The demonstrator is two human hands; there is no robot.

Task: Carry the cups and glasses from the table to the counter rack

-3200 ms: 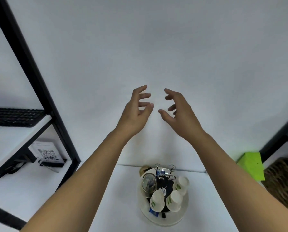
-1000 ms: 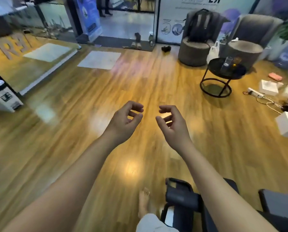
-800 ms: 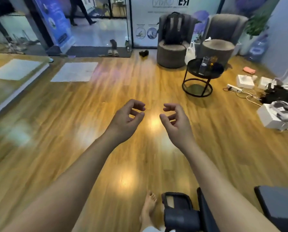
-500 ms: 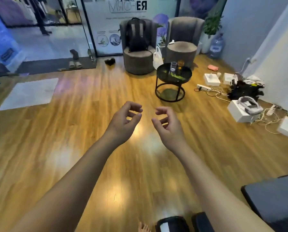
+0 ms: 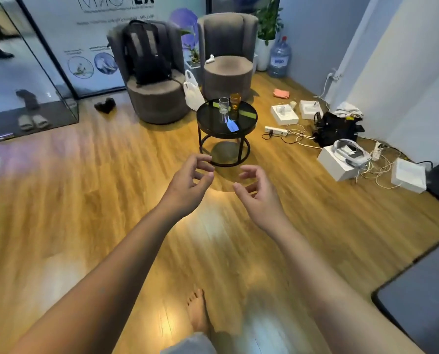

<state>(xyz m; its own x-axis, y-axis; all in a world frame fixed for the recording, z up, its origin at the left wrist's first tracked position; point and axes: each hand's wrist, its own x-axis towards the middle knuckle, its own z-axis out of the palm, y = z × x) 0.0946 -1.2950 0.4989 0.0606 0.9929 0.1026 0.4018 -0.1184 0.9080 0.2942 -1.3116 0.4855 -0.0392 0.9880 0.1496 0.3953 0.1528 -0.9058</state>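
Observation:
A small round black table (image 5: 214, 129) stands ahead on the wooden floor. On its far side stand a clear glass (image 5: 223, 105) and an amber glass (image 5: 235, 101), side by side and upright. My left hand (image 5: 187, 185) and my right hand (image 5: 260, 192) are held out in front of me at mid-frame, well short of the table. Both have loosely curled fingers and hold nothing. The counter rack is out of view.
Two grey armchairs (image 5: 227, 57) stand behind the table, one with a black backpack (image 5: 148, 54). White boxes (image 5: 337, 162), cables and a power strip (image 5: 275, 130) litter the floor at right. A glass wall (image 5: 34, 60) is at left. My bare foot (image 5: 196, 311) is below.
I have turned away from the counter rack and across the room; the round table with the glasses now sits closer and centred. Both hands stay empty in front of me.

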